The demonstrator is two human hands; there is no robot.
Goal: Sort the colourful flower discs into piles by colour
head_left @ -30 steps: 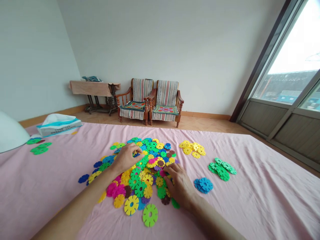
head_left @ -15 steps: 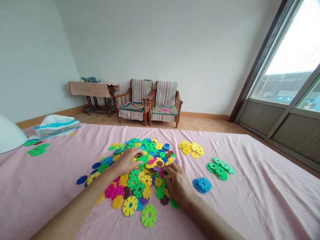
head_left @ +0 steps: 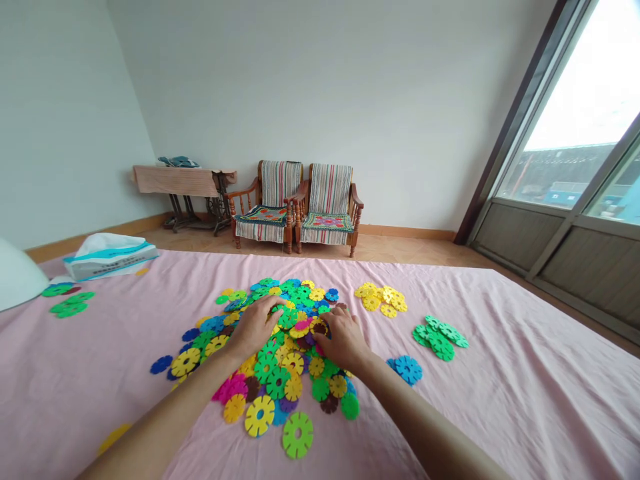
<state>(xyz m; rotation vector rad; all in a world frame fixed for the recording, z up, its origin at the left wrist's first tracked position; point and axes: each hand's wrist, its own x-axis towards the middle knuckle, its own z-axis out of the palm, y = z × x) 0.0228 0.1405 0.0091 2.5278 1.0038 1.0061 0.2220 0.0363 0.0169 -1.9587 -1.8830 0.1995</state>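
A heap of flat plastic snowflake discs (head_left: 280,353) in green, yellow, blue, pink and brown lies on a pink bedsheet (head_left: 500,400). My left hand (head_left: 255,327) rests on the heap's left-centre, its fingertips near a green disc (head_left: 288,319). My right hand (head_left: 343,340) lies on the heap's right side, touching the discs, with a few hidden beneath it. Neither hand visibly grips a disc. Sorted groups lie to the right: yellow discs (head_left: 380,298), green discs (head_left: 439,338) and blue discs (head_left: 405,369).
Further green discs (head_left: 67,301) and a tissue box (head_left: 110,258) lie at the sheet's far left, beside a white rounded object (head_left: 15,277). Two wooden armchairs (head_left: 295,207) and a sewing-machine table (head_left: 183,181) stand beyond the bed. A large window (head_left: 555,113) fills the right.
My right hand has moved up and left, further onto the heap and closer to my left hand. The view has shifted slightly.
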